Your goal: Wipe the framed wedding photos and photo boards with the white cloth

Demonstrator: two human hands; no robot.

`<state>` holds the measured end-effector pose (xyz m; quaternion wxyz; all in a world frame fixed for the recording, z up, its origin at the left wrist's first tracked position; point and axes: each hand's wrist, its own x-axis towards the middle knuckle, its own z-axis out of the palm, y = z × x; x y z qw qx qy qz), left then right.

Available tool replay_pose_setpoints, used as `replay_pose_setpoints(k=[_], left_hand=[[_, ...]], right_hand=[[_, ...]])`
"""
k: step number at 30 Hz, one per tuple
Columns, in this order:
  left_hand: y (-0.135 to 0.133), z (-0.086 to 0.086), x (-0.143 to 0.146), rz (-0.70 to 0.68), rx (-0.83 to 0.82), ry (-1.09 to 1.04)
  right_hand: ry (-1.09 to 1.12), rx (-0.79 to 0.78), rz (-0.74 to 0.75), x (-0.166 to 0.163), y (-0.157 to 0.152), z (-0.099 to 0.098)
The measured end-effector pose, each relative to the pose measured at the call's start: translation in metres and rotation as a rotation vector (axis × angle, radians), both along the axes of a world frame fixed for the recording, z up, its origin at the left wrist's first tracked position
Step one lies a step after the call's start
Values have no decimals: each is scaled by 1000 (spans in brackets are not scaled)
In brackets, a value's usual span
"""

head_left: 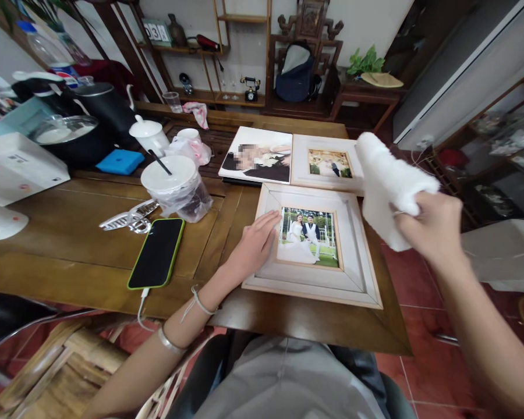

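A white picture frame (358,273) with a wedding photo in its middle lies face up near the right end of the wooden table. My left hand (258,241) rests on its left border, fingers stretched out and close together. In my right hand (434,227) a fluffy white cloth (382,180) is gripped, raised over the frame's right side and hanging past the table edge. Behind lie a second white frame (299,160) with a smaller photo and a photo panel (248,156) beside it.
Left of the frame stand a lidded cup with a straw (170,174), a phone (156,253) on a charging cable, and a silver scissors-like tool (133,218). Farther left are a white teapot (149,137), a blue pack (120,162), a dark pot (76,148) and a white box (21,166).
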<state>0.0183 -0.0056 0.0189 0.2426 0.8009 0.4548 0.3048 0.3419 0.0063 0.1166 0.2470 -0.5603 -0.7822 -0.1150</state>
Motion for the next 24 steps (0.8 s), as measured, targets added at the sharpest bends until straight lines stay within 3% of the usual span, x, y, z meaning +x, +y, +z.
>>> replay_pose_setpoints(k=[7, 11, 18, 24], left_hand=[[-6, 2, -4, -25, 12, -60], [-7, 2, -4, -29, 37, -114], [-7, 3, -3, -6, -7, -108], [-3, 0, -3, -12, -32, -3]], right_hand=[[-232, -277, 373, -109, 17, -40], [-297, -370, 483, -148, -2, -54], [-304, -438, 527, -165, -81, -57], [-230, -401, 565, -145, -90, -51]])
